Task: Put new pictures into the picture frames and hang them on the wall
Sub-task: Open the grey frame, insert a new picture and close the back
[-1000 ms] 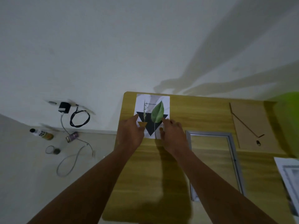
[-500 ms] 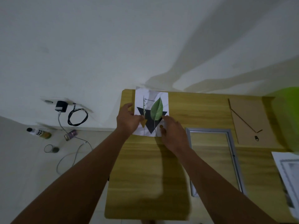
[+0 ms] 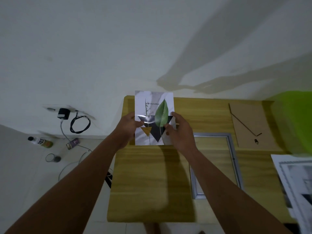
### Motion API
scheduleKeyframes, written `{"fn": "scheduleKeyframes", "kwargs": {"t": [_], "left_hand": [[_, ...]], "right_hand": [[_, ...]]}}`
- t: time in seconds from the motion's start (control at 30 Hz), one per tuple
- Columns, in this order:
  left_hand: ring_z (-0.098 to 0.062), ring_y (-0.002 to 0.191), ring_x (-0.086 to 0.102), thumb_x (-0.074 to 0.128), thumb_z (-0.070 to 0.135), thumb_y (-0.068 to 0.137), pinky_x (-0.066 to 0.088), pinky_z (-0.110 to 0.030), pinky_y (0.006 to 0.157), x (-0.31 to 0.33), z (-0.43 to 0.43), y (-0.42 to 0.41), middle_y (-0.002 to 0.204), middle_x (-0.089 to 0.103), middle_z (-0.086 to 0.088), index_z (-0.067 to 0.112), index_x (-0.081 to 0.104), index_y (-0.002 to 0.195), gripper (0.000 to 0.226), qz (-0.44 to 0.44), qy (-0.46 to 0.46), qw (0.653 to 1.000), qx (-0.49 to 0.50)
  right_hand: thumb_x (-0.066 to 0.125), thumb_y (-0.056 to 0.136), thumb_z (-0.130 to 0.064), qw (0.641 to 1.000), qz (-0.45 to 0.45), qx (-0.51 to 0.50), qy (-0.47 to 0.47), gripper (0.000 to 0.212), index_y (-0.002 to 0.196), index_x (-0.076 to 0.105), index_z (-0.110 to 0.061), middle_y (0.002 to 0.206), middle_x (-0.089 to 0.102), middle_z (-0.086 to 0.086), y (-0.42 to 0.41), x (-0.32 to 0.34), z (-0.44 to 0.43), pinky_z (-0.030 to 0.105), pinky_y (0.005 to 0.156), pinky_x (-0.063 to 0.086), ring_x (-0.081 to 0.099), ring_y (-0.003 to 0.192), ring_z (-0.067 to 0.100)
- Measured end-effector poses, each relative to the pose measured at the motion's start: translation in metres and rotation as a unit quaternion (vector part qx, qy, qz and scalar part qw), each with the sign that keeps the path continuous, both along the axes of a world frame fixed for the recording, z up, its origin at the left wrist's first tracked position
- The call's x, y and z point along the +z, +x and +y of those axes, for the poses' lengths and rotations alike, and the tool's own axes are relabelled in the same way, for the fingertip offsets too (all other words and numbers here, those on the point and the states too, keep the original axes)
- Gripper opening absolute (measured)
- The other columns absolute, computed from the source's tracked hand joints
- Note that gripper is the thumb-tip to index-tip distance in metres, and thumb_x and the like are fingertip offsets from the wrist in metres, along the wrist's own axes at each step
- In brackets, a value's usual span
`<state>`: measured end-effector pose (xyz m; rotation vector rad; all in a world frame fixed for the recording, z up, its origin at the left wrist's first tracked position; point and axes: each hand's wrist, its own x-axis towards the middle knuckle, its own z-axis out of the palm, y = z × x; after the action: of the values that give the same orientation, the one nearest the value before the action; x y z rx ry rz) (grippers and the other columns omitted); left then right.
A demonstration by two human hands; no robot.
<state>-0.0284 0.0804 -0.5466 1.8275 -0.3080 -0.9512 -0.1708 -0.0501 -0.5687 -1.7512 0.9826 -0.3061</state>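
A white print (image 3: 152, 105) with a green leaf, a black triangle and a small orange triangle is lifted above the wooden table (image 3: 148, 183). My left hand (image 3: 127, 126) pinches its left edge and my right hand (image 3: 179, 130) pinches its right edge, thumbs on the front. An empty silver picture frame (image 3: 233, 159) lies flat on the table to the right of my right arm. Its brown backing board (image 3: 249, 122) with a stand lies at the table's far right.
Another black-and-white print (image 3: 293, 183) lies at the table's right edge, beside something bright green (image 3: 293, 120). On the floor to the left are a wall plug with a coiled cable (image 3: 79, 123), a small bottle (image 3: 39, 141) and a glass (image 3: 52, 157). A white wall stands behind.
The print lay flat on the table with both hands on it; both hands have now lifted it off the table, holding its side edges.
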Motion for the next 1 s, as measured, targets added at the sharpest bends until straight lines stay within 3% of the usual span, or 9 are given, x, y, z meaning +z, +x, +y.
{"fn": "scheduleKeyframes", "kwargs": {"t": [0.07, 0.13, 0.2, 0.33, 0.43, 0.67, 0.77, 0.93, 1.0], "left_hand": [[-0.01, 0.072, 0.066, 0.059, 0.001, 0.092, 0.051, -0.019, 0.055, 0.007, 0.0, -0.009, 0.1, 0.071, -0.002, 0.019, 0.059, 0.12, 0.033, 0.002, -0.006, 1.0, 0.026], [-0.018, 0.08, 0.071, 0.062, 0.001, 0.091, 0.06, -0.037, 0.072, 0.013, 0.0, -0.021, 0.1, 0.073, -0.005, 0.026, 0.057, 0.12, 0.039, -0.006, -0.016, 0.999, 0.044], [-0.021, 0.083, 0.072, 0.063, 0.001, 0.09, 0.059, -0.045, 0.079, 0.02, 0.001, -0.038, 0.097, 0.075, -0.005, 0.029, 0.056, 0.12, 0.042, -0.022, -0.022, 0.999, 0.037], [-0.017, 0.076, 0.074, 0.057, -0.002, 0.092, 0.059, -0.031, 0.06, 0.042, -0.003, -0.083, 0.088, 0.077, -0.001, 0.026, 0.058, 0.118, 0.038, -0.01, -0.058, 0.998, 0.038], [-0.018, 0.075, 0.074, 0.055, -0.001, 0.094, 0.059, -0.033, 0.059, 0.059, -0.008, -0.122, 0.086, 0.077, -0.002, 0.03, 0.059, 0.112, 0.036, -0.006, -0.071, 0.997, 0.025], [-0.016, 0.092, 0.072, 0.055, 0.009, 0.096, 0.061, -0.04, 0.077, 0.083, -0.032, -0.209, 0.105, 0.075, -0.005, 0.022, 0.066, 0.119, 0.028, 0.067, -0.097, 0.993, 0.001], [-0.017, 0.101, 0.07, 0.06, 0.005, 0.094, 0.057, -0.04, 0.084, 0.081, -0.038, -0.23, 0.109, 0.073, -0.003, 0.019, 0.07, 0.114, 0.027, 0.084, -0.108, 0.991, -0.01], [-0.012, 0.096, 0.065, 0.063, 0.001, 0.083, 0.055, -0.033, 0.082, 0.061, -0.039, -0.248, 0.109, 0.069, 0.007, 0.024, 0.066, 0.112, 0.037, -0.155, -0.007, 0.986, 0.064], [-0.017, 0.098, 0.062, 0.07, 0.01, 0.083, 0.053, -0.034, 0.087, 0.053, -0.037, -0.249, 0.116, 0.061, 0.002, 0.024, 0.056, 0.126, 0.048, -0.13, 0.033, 0.985, 0.107]], "right_hand": [[0.058, 0.095, -0.005, 0.999, -0.017, -0.02, 0.04, 0.049, 0.141, 0.049, -0.02, 0.125, 0.061, 0.003, -0.011, 0.007, -0.004, 0.007, 0.06, 0.047, 0.064, 0.076, -0.004], [0.057, 0.095, -0.001, 0.999, -0.005, -0.03, 0.033, 0.049, 0.14, 0.051, -0.019, 0.123, 0.062, 0.001, -0.025, 0.013, -0.008, 0.003, 0.055, 0.043, 0.061, 0.074, -0.005], [0.058, 0.094, -0.002, 1.0, 0.019, -0.02, -0.007, 0.047, 0.139, 0.053, -0.018, 0.127, 0.061, 0.0, -0.041, 0.018, -0.011, 0.002, 0.058, 0.042, 0.063, 0.084, 0.001], [0.058, 0.096, -0.006, 0.997, 0.038, -0.001, -0.061, 0.04, 0.136, 0.056, -0.012, 0.134, 0.053, 0.004, -0.08, 0.032, -0.012, -0.002, 0.061, 0.04, 0.056, 0.095, 0.008], [0.057, 0.098, -0.02, 0.994, 0.052, 0.02, -0.099, 0.033, 0.13, 0.061, -0.014, 0.127, 0.058, 0.003, -0.107, 0.045, -0.012, 0.025, 0.089, 0.051, 0.06, 0.108, 0.021], [0.048, 0.101, -0.045, 0.989, -0.065, 0.037, 0.13, 0.033, 0.098, 0.072, -0.023, 0.098, 0.073, -0.005, -0.164, 0.095, -0.007, 0.03, 0.082, 0.053, 0.068, 0.094, 0.01], [0.059, 0.098, -0.031, 0.993, -0.059, 0.023, 0.095, 0.014, 0.104, 0.07, -0.025, 0.096, 0.071, -0.012, -0.187, 0.102, -0.013, 0.024, 0.074, 0.05, 0.067, 0.089, 0.009], [0.056, 0.092, -0.006, 0.993, -0.061, -0.058, 0.084, 0.024, 0.109, 0.069, -0.018, 0.104, 0.068, -0.006, -0.223, 0.098, -0.023, 0.025, 0.066, 0.041, 0.06, 0.089, 0.011], [0.057, 0.092, -0.006, 0.988, -0.069, -0.075, 0.112, 0.026, 0.11, 0.068, -0.021, 0.102, 0.067, -0.01, -0.235, 0.095, -0.026, 0.025, 0.066, 0.04, 0.058, 0.087, 0.008]]}}
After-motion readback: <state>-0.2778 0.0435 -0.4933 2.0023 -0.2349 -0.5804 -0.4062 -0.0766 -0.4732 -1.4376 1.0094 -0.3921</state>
